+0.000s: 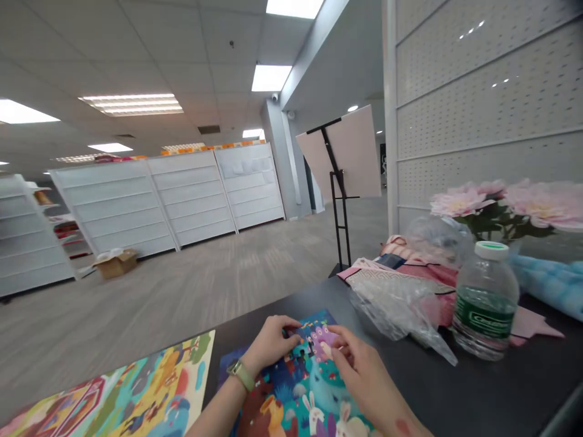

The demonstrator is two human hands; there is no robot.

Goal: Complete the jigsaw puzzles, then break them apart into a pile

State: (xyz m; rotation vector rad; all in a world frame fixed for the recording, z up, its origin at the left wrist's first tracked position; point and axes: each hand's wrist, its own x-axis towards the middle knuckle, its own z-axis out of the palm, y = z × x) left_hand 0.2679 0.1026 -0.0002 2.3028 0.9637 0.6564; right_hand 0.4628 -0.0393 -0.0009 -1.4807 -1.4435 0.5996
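A colourful jigsaw puzzle [314, 382] with rabbits and a brown bear lies on the dark table in front of me. Gaps and loose-edged pieces [300, 349] show in its upper middle. My left hand [273, 343], wearing a watch with a pale green band [242, 374], bends over that spot, thumb and index finger closed around a puzzle piece at the upper part. My right hand [357, 361] rests at the puzzle's right edge, index finger reaching onto the purple area, thumb apart from it; nothing clearly shows between its fingers.
Left of the puzzle lies a second colourful picture board [150, 388]. To the right are a clear plastic bag [396, 303], pink cloth items, a water bottle [486, 303] and pink flowers [492, 203]. A sign stand [339, 200] is beyond the table [410, 379].
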